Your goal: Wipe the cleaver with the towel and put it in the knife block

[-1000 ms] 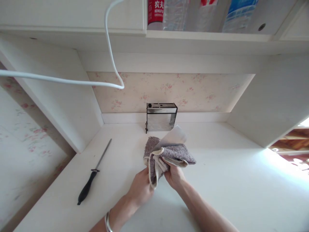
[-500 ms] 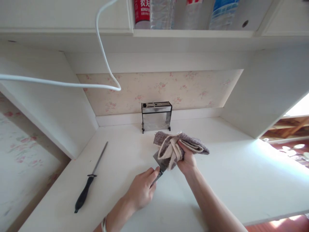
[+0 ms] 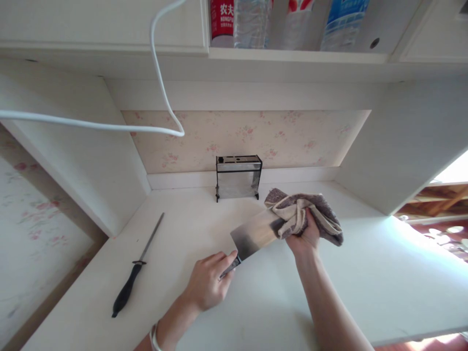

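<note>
My left hand point(image 3: 212, 279) is closed around the black handle of a cleaver point(image 3: 252, 238). The wide shiny blade points up and to the right, held over the white counter. At the blade's far end, my right hand point(image 3: 306, 237) grips a bunched brown and cream cloth point(image 3: 298, 210). The cloth touches and covers the tip end of the blade. To the left lies a sharpening steel point(image 3: 133, 273) with a black handle, apart from both hands.
A knife block point(image 3: 238, 178) with a clear front and black frame stands at the back of the white counter point(image 3: 197, 214). A white cable point(image 3: 157, 73) hangs in front on the left. Plastic bottles point(image 3: 252, 22) sit on the shelf above. Side panels bound the counter.
My right hand has slid the cloth to the right along the blade, baring most of it. My left hand has shifted slightly left with the cleaver. The sharpening steel stays put.
</note>
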Demonstrator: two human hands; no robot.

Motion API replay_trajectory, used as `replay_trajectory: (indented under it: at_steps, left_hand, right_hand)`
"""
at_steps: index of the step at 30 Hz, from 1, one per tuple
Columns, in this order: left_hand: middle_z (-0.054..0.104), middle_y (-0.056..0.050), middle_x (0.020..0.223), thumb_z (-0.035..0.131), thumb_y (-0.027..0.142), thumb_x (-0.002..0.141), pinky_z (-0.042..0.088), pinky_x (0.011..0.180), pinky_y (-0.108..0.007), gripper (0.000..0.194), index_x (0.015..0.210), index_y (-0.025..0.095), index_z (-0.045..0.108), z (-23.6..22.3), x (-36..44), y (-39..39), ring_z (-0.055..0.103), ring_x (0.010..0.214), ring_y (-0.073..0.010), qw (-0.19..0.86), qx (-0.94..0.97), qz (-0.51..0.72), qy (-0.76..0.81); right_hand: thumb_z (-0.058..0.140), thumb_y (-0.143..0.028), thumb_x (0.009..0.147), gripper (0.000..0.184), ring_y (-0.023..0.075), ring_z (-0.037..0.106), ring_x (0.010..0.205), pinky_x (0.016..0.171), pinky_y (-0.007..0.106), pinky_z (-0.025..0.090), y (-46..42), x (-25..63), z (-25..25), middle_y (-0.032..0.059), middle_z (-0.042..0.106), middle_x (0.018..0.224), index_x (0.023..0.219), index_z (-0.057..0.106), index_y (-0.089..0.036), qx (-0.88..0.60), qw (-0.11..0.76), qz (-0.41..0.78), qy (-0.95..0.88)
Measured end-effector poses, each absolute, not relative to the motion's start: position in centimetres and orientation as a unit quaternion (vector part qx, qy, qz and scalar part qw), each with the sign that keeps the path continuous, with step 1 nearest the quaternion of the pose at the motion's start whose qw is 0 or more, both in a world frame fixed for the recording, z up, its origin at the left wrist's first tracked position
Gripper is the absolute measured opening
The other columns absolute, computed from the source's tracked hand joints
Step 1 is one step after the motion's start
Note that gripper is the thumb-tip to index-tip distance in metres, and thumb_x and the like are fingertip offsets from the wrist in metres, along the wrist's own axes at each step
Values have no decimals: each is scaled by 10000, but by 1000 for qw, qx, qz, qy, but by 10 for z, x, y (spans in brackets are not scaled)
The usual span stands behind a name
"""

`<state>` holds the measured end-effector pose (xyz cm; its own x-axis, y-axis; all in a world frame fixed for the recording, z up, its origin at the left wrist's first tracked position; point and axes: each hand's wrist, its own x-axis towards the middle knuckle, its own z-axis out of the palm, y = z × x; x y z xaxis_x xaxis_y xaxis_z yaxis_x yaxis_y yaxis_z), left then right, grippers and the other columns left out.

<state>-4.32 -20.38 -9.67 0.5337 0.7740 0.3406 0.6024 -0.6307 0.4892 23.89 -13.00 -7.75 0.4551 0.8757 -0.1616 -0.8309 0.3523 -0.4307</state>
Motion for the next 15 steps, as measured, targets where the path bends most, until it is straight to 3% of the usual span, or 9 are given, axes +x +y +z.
replay_trajectory:
  at_steps: [2,4,6,8,10,15]
  left_hand:
    - [665,-59,995,528,300,858,483,820,-283,336,1182,226,574,-93,-45,-201,616,906,-180,234,809,340,419]
    - [667,-54,983,590,332,824,491,790,-269,327,1125,204,601,-89,-47,-198,619,868,-167,336,723,412,441]
    - [647,-21,808,619,353,804,483,582,-226,339,1094,179,596,-87,-49,-194,579,625,-110,456,618,473,432]
    - [577,22,664,607,370,812,379,408,-189,337,1072,159,573,-86,-52,-191,425,428,-51,566,519,519,375]
    - [551,28,638,563,383,840,329,360,-178,317,1048,144,562,-85,-55,-190,349,381,-32,645,444,540,308]
    - [551,13,667,461,398,895,339,368,-167,325,1049,137,578,-83,-62,-191,364,392,-29,744,334,528,236]
  right_hand:
    - [619,-325,783,181,163,672,922,871,356,530,-133,246,-75,-29,731,904,945,665,-260,-214,830,511,-65]
    - [617,-392,778,219,185,657,961,883,402,511,-138,249,-73,-22,727,927,960,664,-278,-199,833,507,-97]
    - [622,-451,760,258,196,634,1009,905,425,487,-141,247,-72,-18,720,957,954,666,-288,-194,831,504,-135]
    - [629,-506,731,295,207,607,1055,927,444,465,-142,244,-75,-17,715,969,930,670,-292,-194,822,508,-168]
    - [668,-530,674,321,227,588,1083,944,463,446,-143,239,-79,-17,717,938,890,676,-294,-198,800,531,-196]
    - [832,-474,441,464,301,569,1096,943,461,442,-150,213,-89,32,720,889,811,700,-227,-235,670,645,-283]
